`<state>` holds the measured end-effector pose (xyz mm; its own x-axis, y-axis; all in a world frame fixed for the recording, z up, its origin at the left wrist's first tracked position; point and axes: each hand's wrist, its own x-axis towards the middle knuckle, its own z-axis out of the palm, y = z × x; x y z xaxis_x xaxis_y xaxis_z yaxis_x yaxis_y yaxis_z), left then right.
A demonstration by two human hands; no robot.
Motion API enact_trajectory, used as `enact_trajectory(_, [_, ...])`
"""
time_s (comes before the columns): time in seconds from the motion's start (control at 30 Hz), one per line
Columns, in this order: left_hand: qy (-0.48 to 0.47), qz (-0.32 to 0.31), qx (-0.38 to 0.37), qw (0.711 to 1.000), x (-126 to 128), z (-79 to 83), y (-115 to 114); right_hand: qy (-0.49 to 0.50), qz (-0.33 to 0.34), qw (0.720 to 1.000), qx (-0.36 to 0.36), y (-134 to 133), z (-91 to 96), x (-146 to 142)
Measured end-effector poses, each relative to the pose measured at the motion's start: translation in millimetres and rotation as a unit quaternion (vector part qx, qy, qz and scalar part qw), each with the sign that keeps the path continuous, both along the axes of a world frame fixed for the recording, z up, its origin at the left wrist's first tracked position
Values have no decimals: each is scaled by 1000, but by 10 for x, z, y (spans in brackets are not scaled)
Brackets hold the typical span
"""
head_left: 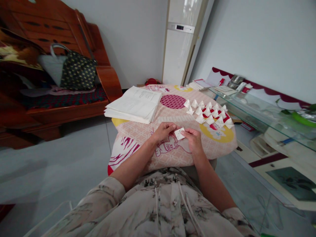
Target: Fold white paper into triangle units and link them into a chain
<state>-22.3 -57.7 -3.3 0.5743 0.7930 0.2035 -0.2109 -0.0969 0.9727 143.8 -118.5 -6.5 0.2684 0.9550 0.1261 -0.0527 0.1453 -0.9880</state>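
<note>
Between my two hands, above the cloth-covered table, is a small folded square of white paper [179,133]. The fingers of my left hand [165,131] are closed at its left edge. My right hand [194,137] pinches its right side between thumb and fingers. Beyond my right hand stand several small folded white paper pieces [208,112] with pointed tops, set out in rows. Left of them lies a stack of white paper sheets [135,103], with print on the top one.
A patterned pink cloth [138,138] covers the table. To the right is a glass-topped stand [261,115] with assorted items. A wooden sofa [108,79] with bags stands at the left. Behind the table rises a tall white appliance [179,46].
</note>
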Motion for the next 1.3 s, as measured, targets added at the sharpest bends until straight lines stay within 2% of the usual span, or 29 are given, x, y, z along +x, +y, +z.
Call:
enact_trajectory(0.13, [1,16,-14,1000,3,17,-32,8,-22,1000,12,10,-16,13])
enact_trajectory(0.27, [12,21,19,1000,6,50,-76,21,-8,1000,10,22,-54,27])
enact_trajectory(0.43, [8,17,18,1000,11,69,-89,52,10,999,9,32,-57,36])
enact_trajectory(0.63, [5,-5,-30,1000,13,56,-76,75,15,997,2,36,-30,22])
enact_trajectory(0.77, [13,2,-52,999,19,63,-79,54,3,998,-11,34,-24,7])
enact_trajectory(0.97, [97,28,64,993,27,64,-92,-20,14,999,-21,15,-10,-5])
enact_trajectory(1.03, [106,24,77,991,27,54,-92,-28,27,999,-23,5,5,-9])
enact_trajectory(1.13, [95,-2,43,995,24,31,-84,-5,49,998,-34,-10,34,-13])
enact_trajectory(1.3, [54,-73,-57,994,6,13,-66,57,82,994,-49,-14,49,14])
